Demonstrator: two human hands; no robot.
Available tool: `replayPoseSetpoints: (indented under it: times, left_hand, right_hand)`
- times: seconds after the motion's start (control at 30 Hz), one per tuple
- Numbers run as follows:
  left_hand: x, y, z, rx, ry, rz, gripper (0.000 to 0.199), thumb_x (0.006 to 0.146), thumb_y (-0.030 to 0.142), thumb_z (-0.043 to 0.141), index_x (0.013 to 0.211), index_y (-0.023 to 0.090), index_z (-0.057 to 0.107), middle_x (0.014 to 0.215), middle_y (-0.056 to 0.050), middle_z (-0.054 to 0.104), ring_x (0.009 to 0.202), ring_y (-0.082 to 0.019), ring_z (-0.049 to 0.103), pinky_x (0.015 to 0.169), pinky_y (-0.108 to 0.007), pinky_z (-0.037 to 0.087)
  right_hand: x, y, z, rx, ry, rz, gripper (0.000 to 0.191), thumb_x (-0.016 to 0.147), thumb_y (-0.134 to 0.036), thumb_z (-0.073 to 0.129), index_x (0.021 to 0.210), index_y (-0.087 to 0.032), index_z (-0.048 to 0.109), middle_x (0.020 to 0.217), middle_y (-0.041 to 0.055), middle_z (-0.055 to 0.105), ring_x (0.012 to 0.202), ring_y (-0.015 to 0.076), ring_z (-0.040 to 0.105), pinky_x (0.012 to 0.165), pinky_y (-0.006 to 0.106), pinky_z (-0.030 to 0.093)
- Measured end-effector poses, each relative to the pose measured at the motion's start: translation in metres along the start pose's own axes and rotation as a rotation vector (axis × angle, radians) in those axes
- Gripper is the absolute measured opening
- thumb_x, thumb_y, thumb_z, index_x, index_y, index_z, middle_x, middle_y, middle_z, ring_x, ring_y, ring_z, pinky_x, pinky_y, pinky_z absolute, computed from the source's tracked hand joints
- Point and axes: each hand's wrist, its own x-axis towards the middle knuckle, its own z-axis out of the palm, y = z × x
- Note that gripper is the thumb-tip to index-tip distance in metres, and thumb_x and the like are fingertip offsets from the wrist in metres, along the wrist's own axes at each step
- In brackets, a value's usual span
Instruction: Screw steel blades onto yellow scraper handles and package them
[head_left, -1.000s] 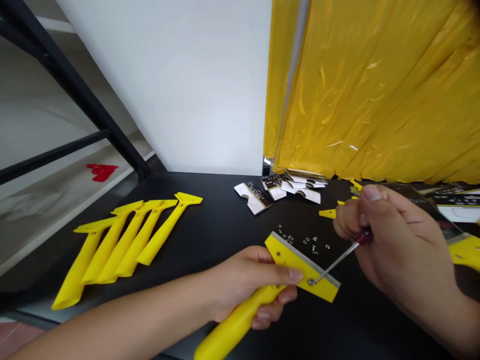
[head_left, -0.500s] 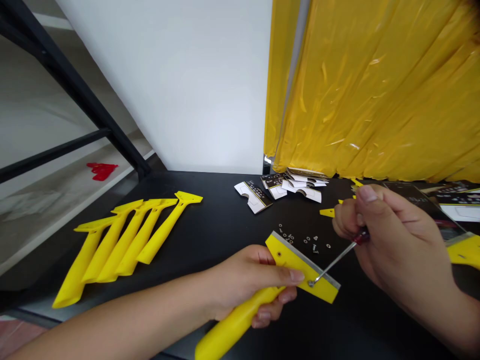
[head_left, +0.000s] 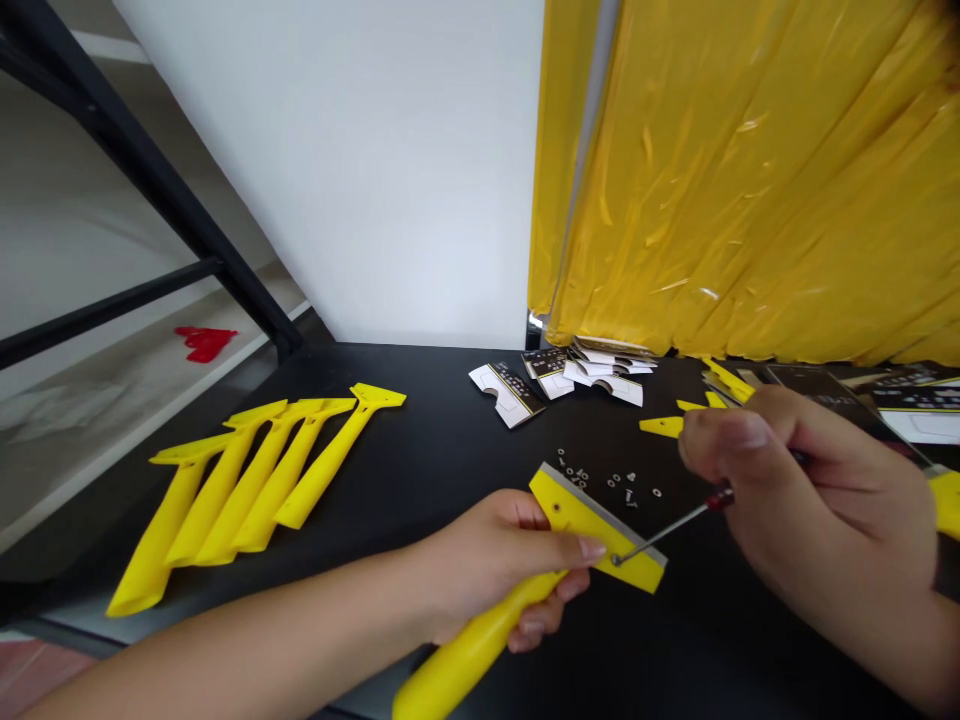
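Observation:
My left hand [head_left: 517, 565] is closed around the neck of a yellow scraper [head_left: 480, 645], its thumb lying across the head. A metal blade edge runs along the far side of that head. In my closed right hand [head_left: 810, 520] is a screwdriver [head_left: 679, 522] with a dark red handle, mostly hidden by the fingers. Its thin shaft slants down to the left, and the tip meets a small screw [head_left: 616, 560] in the scraper head. Another hole shows at the head's far left end. Just beyond the blade lie several loose small screws and nuts [head_left: 628, 497].
Several yellow scraper handles [head_left: 259, 480] lie in a row on the black table [head_left: 442, 440] at left. Printed cards [head_left: 510, 393] are piled at the back. Yellow head plates [head_left: 661, 427] lie behind my right hand. A white panel and yellow plastic sheeting [head_left: 750, 180] stand behind.
My right hand has shifted right and turned a little, with the screwdriver shaft now lying flatter. The scraper head has tilted slightly; the tip stays at the screw.

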Motion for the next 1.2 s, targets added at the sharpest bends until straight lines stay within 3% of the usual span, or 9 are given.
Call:
replayPoseSetpoints:
  times: [0.1, 0.2, 0.37, 0.5, 0.6, 0.7, 0.87, 1.07, 1.2]
  left_hand:
    - [0.001, -0.002, 0.002, 0.029, 0.086, 0.067, 0.034, 0.09, 0.042, 0.08, 0.077, 0.017, 0.06, 0.065, 0.005, 0.052, 0.041, -0.005, 0.045, 0.037, -0.017, 0.038]
    - [0.002, -0.003, 0.003, 0.064, 0.149, 0.108, 0.034, 0.09, 0.04, 0.079, 0.075, 0.017, 0.059, 0.065, 0.005, 0.052, 0.041, -0.005, 0.046, 0.037, -0.017, 0.038]
    - [0.004, -0.005, 0.002, 0.127, 0.184, 0.117, 0.038, 0.087, 0.044, 0.079, 0.07, 0.018, 0.058, 0.057, 0.005, 0.05, 0.04, -0.006, 0.043, 0.037, -0.018, 0.038]
    - [0.005, -0.001, -0.004, 0.221, 0.251, 0.11, 0.043, 0.089, 0.05, 0.076, 0.067, 0.019, 0.056, 0.049, 0.006, 0.048, 0.038, -0.008, 0.043, 0.037, -0.019, 0.037]
    - [0.005, 0.008, -0.012, 0.291, 0.345, 0.149, 0.043, 0.091, 0.05, 0.074, 0.066, 0.02, 0.055, 0.045, 0.005, 0.048, 0.036, -0.008, 0.044, 0.037, -0.019, 0.037]
    - [0.006, 0.017, -0.021, 0.296, 0.421, 0.185, 0.041, 0.09, 0.047, 0.074, 0.066, 0.02, 0.054, 0.044, 0.006, 0.047, 0.035, -0.008, 0.043, 0.038, -0.02, 0.038]
    - [0.008, 0.024, -0.032, 0.4, 0.44, 0.174, 0.041, 0.093, 0.047, 0.071, 0.067, 0.02, 0.055, 0.045, 0.005, 0.05, 0.037, -0.009, 0.044, 0.039, -0.02, 0.038]
    - [0.005, 0.029, -0.035, 0.467, 0.462, 0.168, 0.04, 0.092, 0.047, 0.071, 0.068, 0.02, 0.054, 0.047, 0.005, 0.052, 0.038, -0.009, 0.047, 0.039, -0.02, 0.04]
    - [0.006, 0.03, -0.036, 0.481, 0.479, 0.153, 0.039, 0.093, 0.045, 0.07, 0.068, 0.02, 0.055, 0.048, 0.005, 0.052, 0.038, -0.01, 0.047, 0.04, -0.02, 0.04]
  right_hand:
    - [0.0, -0.012, -0.002, -0.166, -0.097, -0.149, 0.031, 0.106, -0.025, 0.063, 0.077, -0.025, 0.053, 0.064, -0.0031, 0.049, 0.054, 0.0133, 0.039, 0.051, 0.033, 0.031]
    - [0.007, -0.02, -0.008, -0.275, -0.268, -0.295, 0.021, 0.108, -0.025, 0.057, 0.087, -0.028, 0.057, 0.063, -0.0033, 0.052, 0.053, 0.0145, 0.046, 0.049, 0.031, 0.038]
    - [0.02, -0.021, -0.023, -0.354, -0.601, -0.524, 0.031, 0.11, -0.031, 0.055, 0.081, -0.027, 0.046, 0.059, -0.0025, 0.057, 0.049, 0.0148, 0.055, 0.046, 0.03, 0.045]
    - [0.02, -0.015, -0.018, -0.405, -0.596, -0.744, 0.013, 0.105, -0.034, 0.06, 0.1, -0.027, 0.051, 0.068, 0.0014, 0.064, 0.055, 0.0206, 0.058, 0.049, 0.036, 0.046]
    - [0.016, -0.007, -0.008, -0.473, -0.587, -0.712, 0.016, 0.098, -0.022, 0.06, 0.108, -0.026, 0.049, 0.081, 0.0047, 0.067, 0.067, 0.0244, 0.063, 0.057, 0.04, 0.049]
    - [0.013, 0.001, 0.0, -0.585, -0.564, -0.672, 0.017, 0.1, -0.012, 0.055, 0.104, -0.026, 0.047, 0.081, 0.003, 0.068, 0.067, 0.0222, 0.066, 0.059, 0.037, 0.049]
    - [0.013, 0.01, 0.002, -0.709, -0.494, -0.682, 0.013, 0.11, -0.033, 0.055, 0.103, -0.023, 0.052, 0.077, 0.0026, 0.073, 0.057, 0.0204, 0.068, 0.054, 0.034, 0.044]
    - [0.013, 0.013, 0.0, -0.894, -0.459, -0.676, 0.028, 0.111, -0.039, 0.051, 0.088, -0.024, 0.054, 0.06, 0.0, 0.063, 0.043, 0.0203, 0.058, 0.049, 0.034, 0.031]
    - [0.012, 0.015, 0.001, -0.949, -0.469, -0.641, 0.032, 0.112, -0.042, 0.044, 0.091, -0.022, 0.056, 0.064, 0.0023, 0.065, 0.048, 0.0218, 0.063, 0.05, 0.033, 0.03]
